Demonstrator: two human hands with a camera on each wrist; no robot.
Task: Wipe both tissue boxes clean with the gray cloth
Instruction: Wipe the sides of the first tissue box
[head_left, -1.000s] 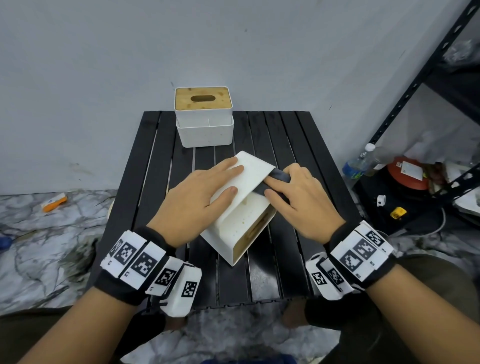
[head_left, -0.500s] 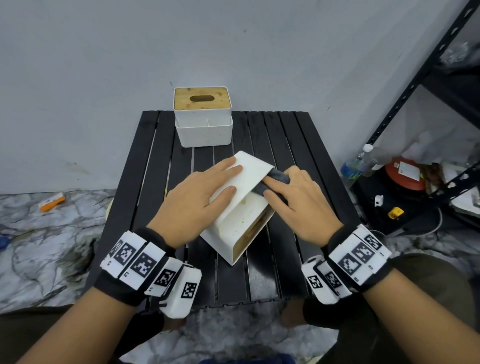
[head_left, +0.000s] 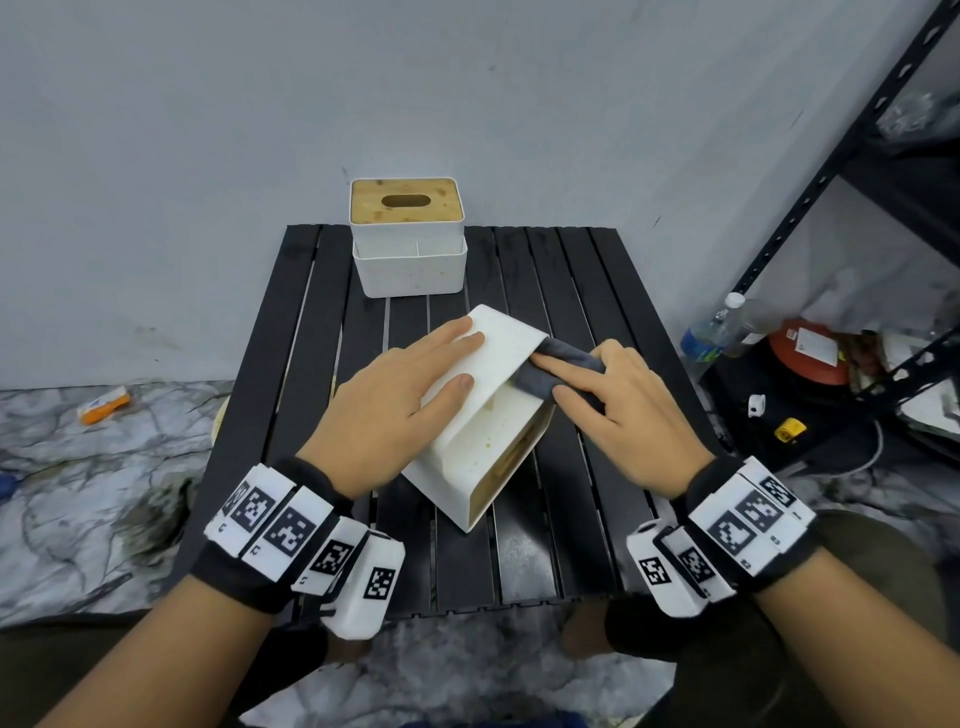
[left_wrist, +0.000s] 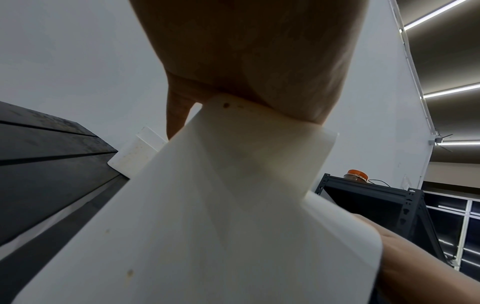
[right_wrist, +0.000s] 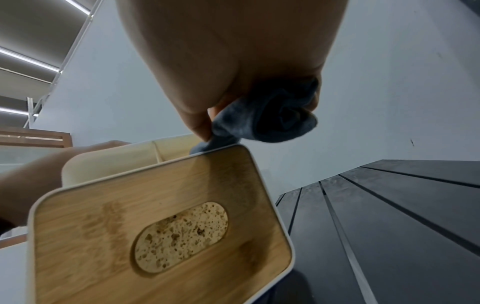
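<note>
A white tissue box (head_left: 488, 415) lies tipped on its side in the middle of the black slatted table (head_left: 587, 499), its wooden lid (right_wrist: 161, 222) facing right. My left hand (head_left: 410, 384) lies flat on its upturned white face (left_wrist: 233, 185), fingers straight. My right hand (head_left: 608, 395) holds the bunched gray cloth (head_left: 550, 369) (right_wrist: 265, 117) and presses it against the box's far right edge. The second tissue box (head_left: 408, 234) stands upright at the table's back edge, wooden lid on top.
A black metal shelf (head_left: 852, 156) stands to the right. A water bottle (head_left: 711, 332), a red lid and small items lie on the floor under it. An orange item (head_left: 104, 408) lies on the marble floor at left. A wall rises just behind the table.
My right hand has slid the cloth a little along the box's far right edge, and more cloth shows. The left hand and box stay put.
</note>
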